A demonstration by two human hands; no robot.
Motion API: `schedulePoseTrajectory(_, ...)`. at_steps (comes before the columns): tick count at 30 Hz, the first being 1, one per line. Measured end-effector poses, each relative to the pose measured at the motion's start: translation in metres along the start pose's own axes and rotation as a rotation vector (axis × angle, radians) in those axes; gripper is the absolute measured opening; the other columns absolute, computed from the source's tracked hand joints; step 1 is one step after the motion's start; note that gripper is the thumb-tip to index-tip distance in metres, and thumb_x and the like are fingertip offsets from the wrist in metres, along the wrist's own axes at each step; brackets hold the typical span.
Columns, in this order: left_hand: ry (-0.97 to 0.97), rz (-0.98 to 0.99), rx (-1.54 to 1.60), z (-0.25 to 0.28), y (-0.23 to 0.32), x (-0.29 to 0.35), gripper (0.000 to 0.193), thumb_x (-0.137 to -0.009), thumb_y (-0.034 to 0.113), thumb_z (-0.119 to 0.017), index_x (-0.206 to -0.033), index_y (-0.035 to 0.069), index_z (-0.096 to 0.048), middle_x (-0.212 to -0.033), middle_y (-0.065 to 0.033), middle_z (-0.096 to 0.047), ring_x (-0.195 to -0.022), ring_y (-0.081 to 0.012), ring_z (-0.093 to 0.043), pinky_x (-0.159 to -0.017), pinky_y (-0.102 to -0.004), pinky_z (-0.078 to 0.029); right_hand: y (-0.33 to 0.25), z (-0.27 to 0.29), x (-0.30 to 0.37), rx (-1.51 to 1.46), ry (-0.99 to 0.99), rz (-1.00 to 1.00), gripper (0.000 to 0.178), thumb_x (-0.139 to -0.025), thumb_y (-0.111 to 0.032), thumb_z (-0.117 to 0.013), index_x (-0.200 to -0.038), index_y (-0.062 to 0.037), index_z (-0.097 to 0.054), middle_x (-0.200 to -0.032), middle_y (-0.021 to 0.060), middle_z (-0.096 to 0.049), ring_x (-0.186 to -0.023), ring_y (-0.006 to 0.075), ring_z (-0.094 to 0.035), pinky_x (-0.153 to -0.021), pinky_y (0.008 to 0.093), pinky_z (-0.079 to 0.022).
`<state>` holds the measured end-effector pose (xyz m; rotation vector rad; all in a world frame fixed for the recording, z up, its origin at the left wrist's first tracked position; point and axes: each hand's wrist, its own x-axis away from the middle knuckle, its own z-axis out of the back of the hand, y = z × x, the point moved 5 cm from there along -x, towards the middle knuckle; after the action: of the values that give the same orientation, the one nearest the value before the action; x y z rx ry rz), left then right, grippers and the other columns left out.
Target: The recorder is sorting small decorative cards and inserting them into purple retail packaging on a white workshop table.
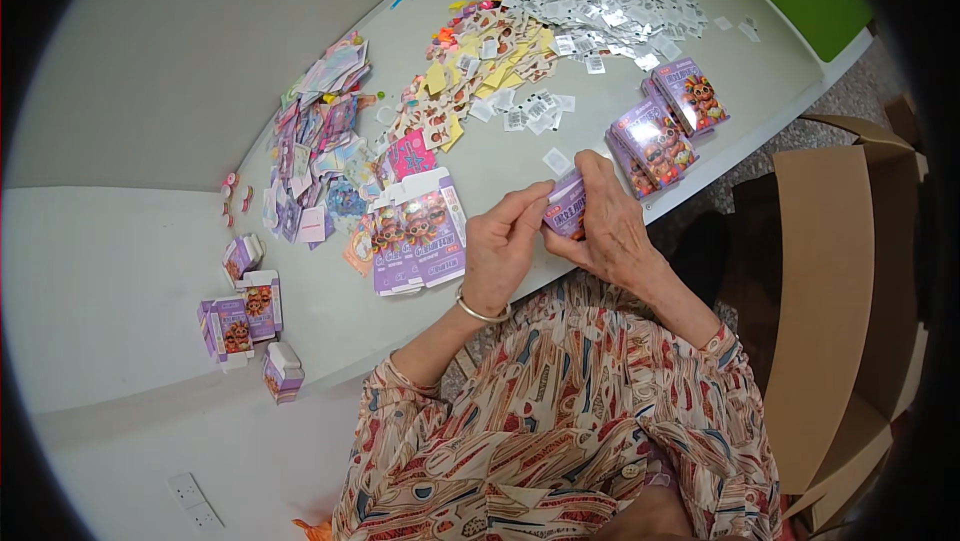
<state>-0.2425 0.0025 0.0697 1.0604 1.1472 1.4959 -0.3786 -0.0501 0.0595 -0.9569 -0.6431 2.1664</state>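
Note:
Between my two hands, just over the table's front edge, is a small purple printed box. My left hand pinches its left end with thumb and fingertips. Around its right side my right hand is closed, thumb underneath and fingers along the top; these fingers hide part of the box. Left of my left hand lies a stack of flattened purple cartons. To the right of my right hand stand several filled-out purple boxes in a group. A small white packet lies just beyond the held box.
Silver-white packets are heaped at the back, beside yellow and patterned cards. Colourful sheets and pouches pile up at the left. Several purple boxes sit at the far left edge. An open cardboard carton stands on the right.

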Motion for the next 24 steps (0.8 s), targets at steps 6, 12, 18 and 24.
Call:
schedulePoseTrajectory(6,0.018,-0.078,-0.033,-0.004,0.000,0.000,0.027,-0.099,0.012,-0.052,-0.119,-0.003,-0.061,-0.110,-0.0098,-0.067,-0.098,-0.0108,-0.061,-0.088,-0.0257,-0.050,0.002,-0.001,0.004,0.067,0.050,0.076,0.091,-0.066,-0.020,-0.080,-0.135,0.0049,-0.025,-0.117,0.0263,-0.047,-0.099,0.0417,-0.056,-0.077,0.0424,-0.050)
schedulePoseTrajectory(12,-0.116,0.086,0.294,0.005,0.006,-0.001,0.031,-0.099,0.011,-0.049,-0.125,-0.005,-0.056,-0.118,-0.0120,-0.063,-0.105,-0.0157,-0.061,-0.096,-0.0307,-0.049,0.004,0.001,0.001,-0.037,0.001,-0.012,0.085,-0.067,-0.022,-0.081,-0.129,0.0032,-0.029,-0.108,0.0221,-0.049,-0.090,0.0387,-0.058,-0.070,0.0422,-0.050)
schedulePoseTrajectory(18,-0.155,0.017,0.129,0.009,0.001,0.000,0.030,-0.098,0.006,-0.049,-0.126,-0.005,-0.055,-0.119,-0.0128,-0.063,-0.106,-0.0166,-0.061,-0.095,-0.0308,-0.050,-0.001,0.003,-0.003,-0.080,-0.016,-0.023,0.078,-0.067,-0.022,-0.080,-0.124,0.0019,-0.033,-0.101,0.0201,-0.047,-0.082,0.0379,-0.058,-0.065,0.0414,-0.050)
schedulePoseTrajectory(24,-0.082,-0.146,-0.171,0.007,0.001,0.005,0.031,-0.092,0.000,-0.053,-0.123,0.002,-0.059,-0.103,-0.0144,-0.068,-0.090,-0.0144,-0.066,-0.077,-0.0248,-0.051,-0.002,0.003,-0.001,-0.054,0.006,0.040,0.081,-0.067,-0.022,-0.079,-0.127,0.0031,-0.030,-0.100,0.0205,-0.046,-0.081,0.0380,-0.056,-0.065,0.0409,-0.050)
